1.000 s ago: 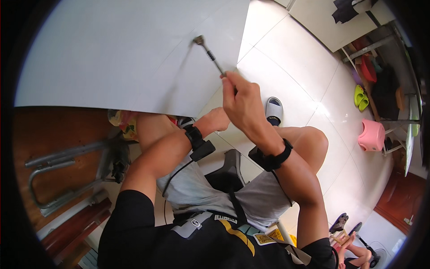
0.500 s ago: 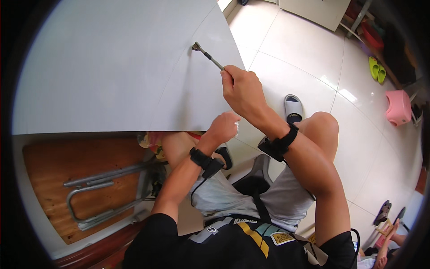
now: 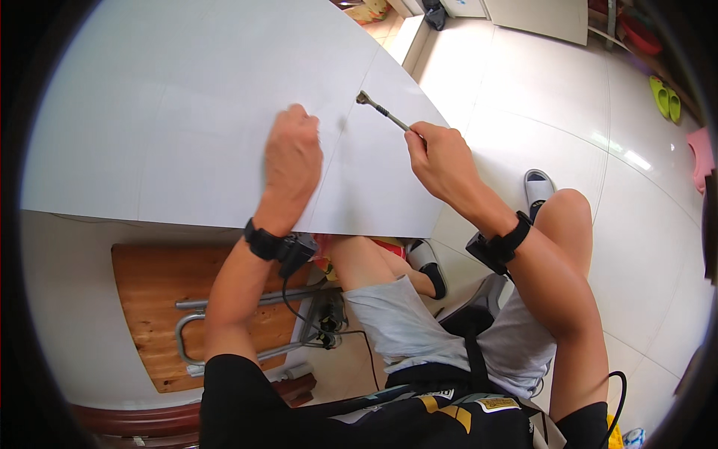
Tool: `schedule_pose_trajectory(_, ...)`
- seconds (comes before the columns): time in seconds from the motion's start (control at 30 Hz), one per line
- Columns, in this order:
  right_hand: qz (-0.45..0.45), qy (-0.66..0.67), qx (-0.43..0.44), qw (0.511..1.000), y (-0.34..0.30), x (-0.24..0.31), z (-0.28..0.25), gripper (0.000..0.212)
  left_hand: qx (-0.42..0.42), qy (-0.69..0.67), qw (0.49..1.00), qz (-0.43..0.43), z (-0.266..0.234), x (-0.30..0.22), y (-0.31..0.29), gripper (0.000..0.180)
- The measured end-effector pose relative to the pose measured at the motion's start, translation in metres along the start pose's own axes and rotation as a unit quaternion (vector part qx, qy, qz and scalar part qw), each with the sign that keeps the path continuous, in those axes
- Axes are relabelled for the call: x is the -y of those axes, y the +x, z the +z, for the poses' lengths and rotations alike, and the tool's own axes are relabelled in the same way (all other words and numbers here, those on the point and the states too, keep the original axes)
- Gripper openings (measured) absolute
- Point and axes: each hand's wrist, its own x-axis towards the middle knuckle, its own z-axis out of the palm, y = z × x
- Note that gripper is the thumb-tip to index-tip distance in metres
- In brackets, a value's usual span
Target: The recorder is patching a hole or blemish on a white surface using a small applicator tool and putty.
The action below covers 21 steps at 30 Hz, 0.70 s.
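My right hand (image 3: 446, 161) is closed round the handle end of a razor (image 3: 383, 111), or a tool shaped much like one. It has a slim grey shaft, a dark ridged band and a small dark head, which points up and left over the white table (image 3: 187, 135). My left hand (image 3: 293, 153) is over the table to the left of the razor, slightly blurred, with its fingers curled in. Whatever those fingers hold is hidden from the head view.
Beneath the table a wooden folding panel (image 3: 191, 273) with metal tube legs leans by the wall. My knees are close to the table's front edge. Pale tiled floor (image 3: 538, 97) lies to the right, with green slippers (image 3: 664, 99) and a pink stool (image 3: 701, 153) farther off.
My left hand has moved up and left over the table from near its front edge; the white scrap seen in it earlier is out of sight. My right hand still holds the razor; the view has shifted.
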Motion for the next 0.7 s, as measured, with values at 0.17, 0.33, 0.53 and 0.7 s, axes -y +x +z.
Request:
schedule_pose_trajectory(0.17, -0.033, 0.012, 0.007, 0.999, 0.000, -0.005, 0.001, 0.027, 0.144, -0.006, 0.989, 0.038, 0.028, -0.021, -0.048, 0.009)
schedule_pose_trajectory(0.33, -0.074, -0.009, 0.061, 0.995, 0.002, -0.008, 0.002, 0.026, 0.214, 0.011, 0.976, 0.042, 0.007, -0.014, -0.040, 0.005)
schedule_pose_trajectory(0.53, -0.088, -0.037, 0.125, 0.988, 0.015, -0.013, -0.004, 0.021, 0.029, 0.089, 0.996, -0.017, -0.078, 0.028, 0.069, 0.007)
schedule_pose_trajectory(0.7, -0.131, -0.010, 0.137, 0.982, 0.014, -0.022, 0.002, 0.018, 0.063, 0.010, 0.998, -0.003, -0.047, 0.008, 0.040, 0.009)
